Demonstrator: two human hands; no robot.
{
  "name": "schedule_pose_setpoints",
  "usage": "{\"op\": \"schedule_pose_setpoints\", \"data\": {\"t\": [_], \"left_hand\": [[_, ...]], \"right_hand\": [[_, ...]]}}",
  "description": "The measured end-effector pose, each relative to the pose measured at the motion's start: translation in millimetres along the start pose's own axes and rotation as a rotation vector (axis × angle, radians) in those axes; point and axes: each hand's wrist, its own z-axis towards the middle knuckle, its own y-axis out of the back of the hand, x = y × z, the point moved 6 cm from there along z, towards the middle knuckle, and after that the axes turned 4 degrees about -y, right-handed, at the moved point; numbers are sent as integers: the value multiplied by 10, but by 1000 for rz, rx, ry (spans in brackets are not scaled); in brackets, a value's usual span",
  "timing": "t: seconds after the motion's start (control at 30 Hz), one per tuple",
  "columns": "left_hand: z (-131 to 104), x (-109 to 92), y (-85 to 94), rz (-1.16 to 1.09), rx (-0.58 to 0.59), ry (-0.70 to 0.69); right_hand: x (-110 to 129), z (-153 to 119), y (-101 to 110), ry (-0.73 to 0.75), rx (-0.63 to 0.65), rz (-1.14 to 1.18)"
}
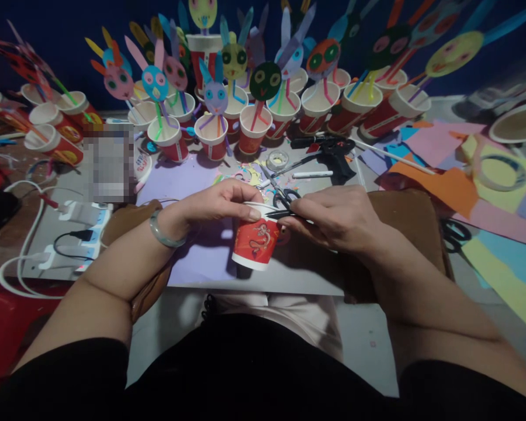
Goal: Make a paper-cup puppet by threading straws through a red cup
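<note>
My left hand (232, 202) grips a red paper cup (252, 240) by its white rim, thumb outside and fingers at the far side. The cup is tilted, with a dragon print on its wall. My right hand (328, 213) is closed on black-handled scissors (284, 196). A dark pointed blade lies against the cup wall just under the rim; my fingers partly hide how it joins the handles. Beneath the cup, a purple sheet (206, 257) covers part of the table, with paper scraps (249, 172) beyond.
Many red cups with paper rabbit faces on straws, such as the blue one (154, 83), stand along the back. A glue gun (337, 155), a marker (312, 175) and a tape roll (277, 159) lie ahead. Power strips (70, 257) are left; coloured paper (438, 187) and other scissors (456, 235) right.
</note>
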Motion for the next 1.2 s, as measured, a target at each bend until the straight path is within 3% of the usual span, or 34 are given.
{"op": "schedule_pose_setpoints", "data": {"t": [0.37,0.57,0.73,0.83,1.0,1.2], "left_hand": [[-19,32,-19,16,43,31],[-24,43,-10,45,53,44],[-6,56,21,29,26,-10],[8,73,84,40,-63,-73],[44,100,163,45,-274,-170],[27,81,114,252,-463,-347]], "right_hand": [[-6,-14,-15,32,19,-17],[-57,-33,-114,-52,178,19],[-39,-26,12,16,-51,103],[-102,-23,56,-96,-132,237],[-233,-46,-16,-486,-117,470],[-212,-85,-193,-647,-106,581]]}}
